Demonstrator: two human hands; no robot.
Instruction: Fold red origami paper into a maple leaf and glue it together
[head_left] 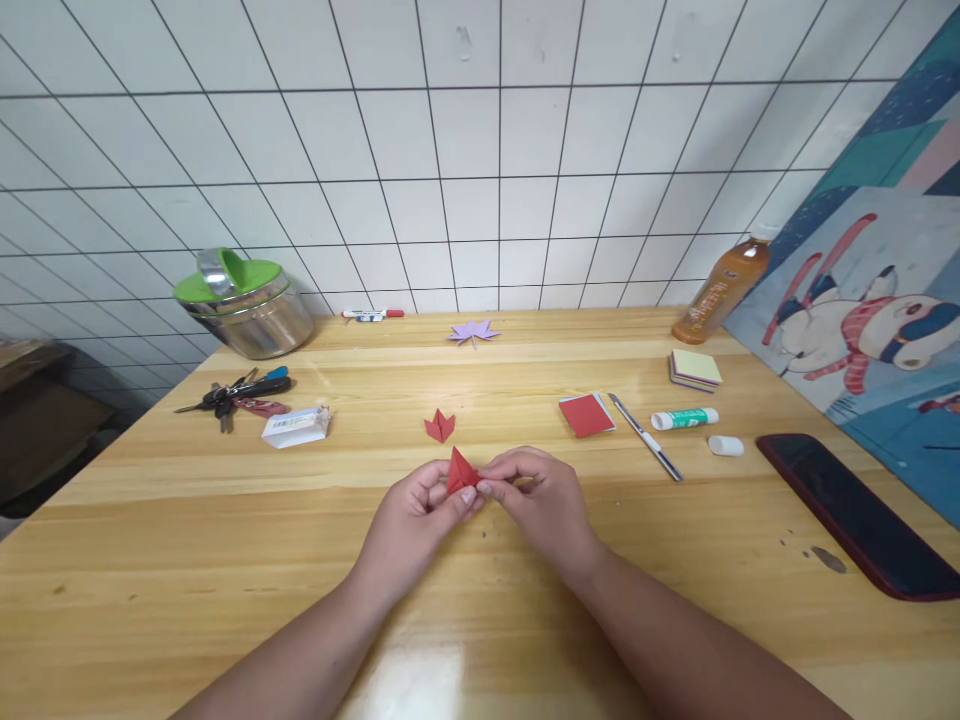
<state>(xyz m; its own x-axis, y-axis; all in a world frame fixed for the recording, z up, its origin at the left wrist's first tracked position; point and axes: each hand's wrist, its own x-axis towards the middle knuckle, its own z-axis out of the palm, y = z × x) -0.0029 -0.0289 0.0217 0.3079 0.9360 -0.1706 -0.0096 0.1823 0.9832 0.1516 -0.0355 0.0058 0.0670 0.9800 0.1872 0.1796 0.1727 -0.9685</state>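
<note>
Folded-paper work at a wooden table, seen from above. A red paper triangle stood just below the centre of the frame, its point upward, held between 2 hands. The left hand was clamped on its left and lower part, the thumb lying across the front. The right hand pinched its lower right corner between thumb and fingers, and the 2 hands met at that corner. Just above, slightly left of centre, lay 1 red pointed paper piece, apart from the fingers. A purple paper leaf lay at upper centre, near the tiled wall. Right of centre were a red paper square on a paler sheet, a slanting cutter knife, a glue stick and a white cap. A dark phone lay at the right edge; a pad of notes and an amber bottle occupied the upper right. At left were keys, a small white box and a green-lidded steel pot; a marker lay by the wall.
</note>
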